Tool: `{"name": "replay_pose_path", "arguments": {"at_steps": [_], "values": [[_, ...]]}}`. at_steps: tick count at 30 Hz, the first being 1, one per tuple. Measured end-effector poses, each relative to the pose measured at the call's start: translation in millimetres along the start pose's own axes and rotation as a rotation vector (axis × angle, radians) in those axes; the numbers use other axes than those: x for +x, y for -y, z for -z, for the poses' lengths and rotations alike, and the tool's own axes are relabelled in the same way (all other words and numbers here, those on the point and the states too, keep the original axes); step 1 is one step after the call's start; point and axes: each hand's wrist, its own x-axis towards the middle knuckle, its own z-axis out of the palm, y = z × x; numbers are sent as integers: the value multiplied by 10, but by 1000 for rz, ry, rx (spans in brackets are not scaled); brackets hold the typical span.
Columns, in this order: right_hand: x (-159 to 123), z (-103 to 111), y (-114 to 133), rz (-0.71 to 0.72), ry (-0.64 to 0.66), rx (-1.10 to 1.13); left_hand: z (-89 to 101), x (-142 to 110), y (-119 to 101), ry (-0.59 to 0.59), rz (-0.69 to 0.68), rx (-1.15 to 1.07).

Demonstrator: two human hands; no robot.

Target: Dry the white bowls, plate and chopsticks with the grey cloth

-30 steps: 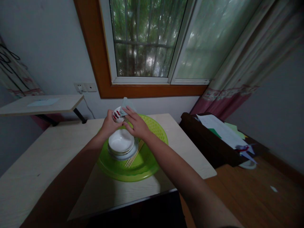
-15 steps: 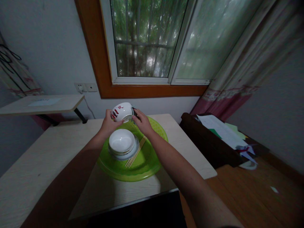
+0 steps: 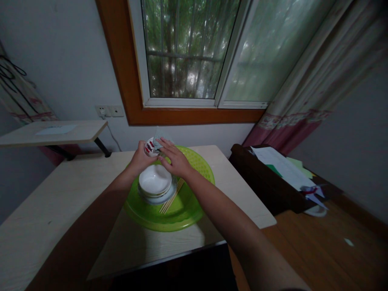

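Note:
My left hand (image 3: 142,155) grips a white bowl (image 3: 149,148) with red markings, held tilted above the far side of a green basin (image 3: 163,225). My right hand (image 3: 175,157) presses a pale cloth (image 3: 159,139) against the bowl, its fingers laid over the cloth and hiding much of both. Nearer to me, a stack of white bowls (image 3: 155,180) rests on a plate (image 3: 169,194) in the basin. Several wooden chopsticks (image 3: 171,197) lie beside the stack on the right.
The basin stands on a pale wooden table (image 3: 91,178). At the left is a raised shelf (image 3: 81,131) on black legs. A dark brown box-like piece (image 3: 254,178) with papers (image 3: 280,165) sits right of the table. A window (image 3: 188,60) is behind.
The cloth-holding right hand moved off to the bowl's right side, showing more of the bowl, then came back over its front. The stack and chopsticks stayed put.

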Motion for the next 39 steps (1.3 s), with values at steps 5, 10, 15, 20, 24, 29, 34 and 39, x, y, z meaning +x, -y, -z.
{"name": "replay_pose_path", "arguments": {"at_steps": [5, 10, 15, 20, 24, 29, 34, 39], "values": [[18, 17, 25, 19, 17, 8, -7, 37, 48, -27, 42, -142], [-10, -8, -119, -76, -103, 74, 3, 85, 170, -98, 64, -245], [-45, -55, -282, -254, -180, 161, 12, 93, 221, -104, 65, -345], [-33, -80, -326, -369, -246, 216, 6, 69, 207, -23, 51, -403], [-26, -105, -317, -420, -262, 236, 3, 29, 164, 65, 47, -464], [-37, -114, -325, -440, -270, 223, -10, 16, 148, 99, 57, -486], [-52, -54, -352, -384, -191, 151, -12, 49, 242, 101, 0, -275], [-80, -7, -401, -310, -89, 65, -5, 40, 289, 120, -64, -112]]}}
